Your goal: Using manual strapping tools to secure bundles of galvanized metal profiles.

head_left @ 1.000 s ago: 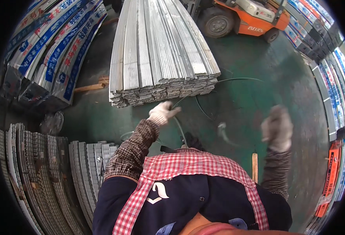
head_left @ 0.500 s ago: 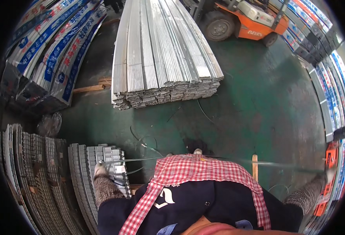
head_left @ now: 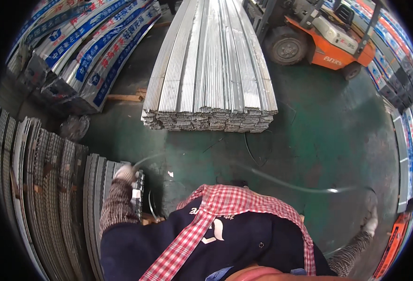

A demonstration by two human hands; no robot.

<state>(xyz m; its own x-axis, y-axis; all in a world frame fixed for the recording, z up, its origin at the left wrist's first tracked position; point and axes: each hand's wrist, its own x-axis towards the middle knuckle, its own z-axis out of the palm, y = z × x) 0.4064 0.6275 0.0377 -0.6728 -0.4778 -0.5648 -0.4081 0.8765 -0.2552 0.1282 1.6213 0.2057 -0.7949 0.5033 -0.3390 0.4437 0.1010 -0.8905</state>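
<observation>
My left hand (head_left: 125,173), in a pale glove, is closed on one part of a thin, shiny strap beside the low stack of grey metal profiles (head_left: 94,187). Out to the right, my gloved right hand (head_left: 370,219) is closed near the strap's other side, where the strap curls down to it. Between the hands the strap (head_left: 305,189) bows forward over the green floor; its middle is smeared by motion. Ahead lies a large, long stack of silvery metal profiles (head_left: 211,70), apart from both hands.
An orange forklift (head_left: 328,56) stands at the far right. Plastic-wrapped bundles (head_left: 87,65) lie far left, near a timber piece (head_left: 124,98). More profiles (head_left: 47,173) line the near left. An orange-red package (head_left: 394,243) lies near right. A loose strap (head_left: 249,150) trails below the big stack.
The strap was stretched straight across my body and now arches forward, slack. My right hand has come inward and slightly back; my left has moved slightly forward. The view has shifted.
</observation>
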